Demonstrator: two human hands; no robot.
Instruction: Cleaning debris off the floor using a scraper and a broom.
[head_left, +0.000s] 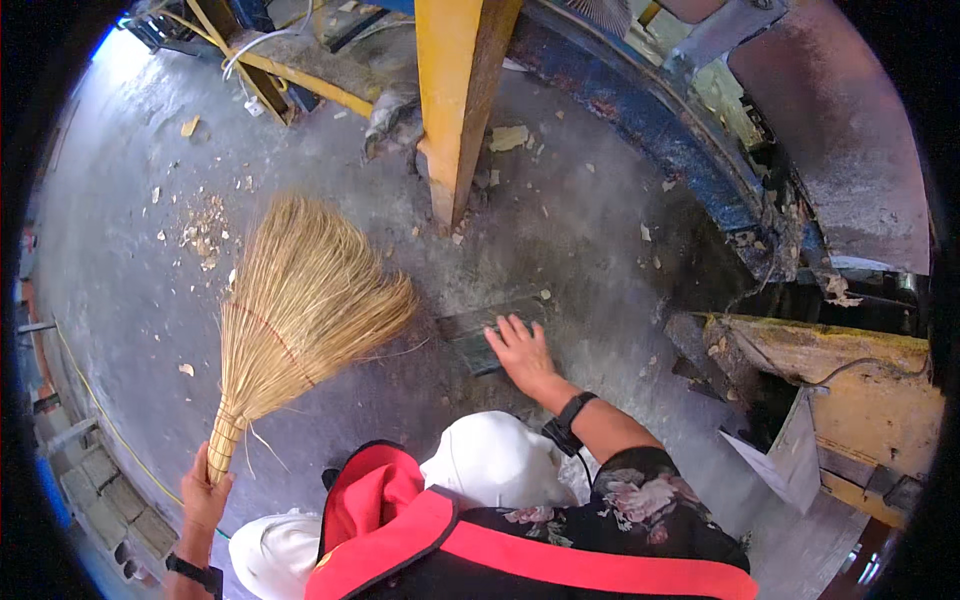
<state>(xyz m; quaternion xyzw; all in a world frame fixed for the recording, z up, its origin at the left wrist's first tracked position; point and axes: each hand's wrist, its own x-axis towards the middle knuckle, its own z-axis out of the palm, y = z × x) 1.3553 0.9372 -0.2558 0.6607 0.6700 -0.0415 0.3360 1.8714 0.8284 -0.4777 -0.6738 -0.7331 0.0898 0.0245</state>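
Observation:
A straw hand broom (300, 300) fans out over the concrete floor to my left, its bristles pointing away from me. My left hand (206, 495) is closed around its short bound handle. In front of me my right hand (525, 356) is stretched out with the fingers apart and nothing in it. Just under and beside those fingers lies a dark flat board (480, 334); I cannot tell whether the hand touches it. Beyond the bristles, at the left, is a small heap of pale flakes and chips (202, 232).
A yellow steel post (457, 90) stands on the floor ahead. Blue machine framing (637, 135) curves along the upper right. A worn yellow box-like structure (862, 397) is at the right. Concrete blocks (112, 495) line the lower left, and a white cable (270, 45) hangs at upper left.

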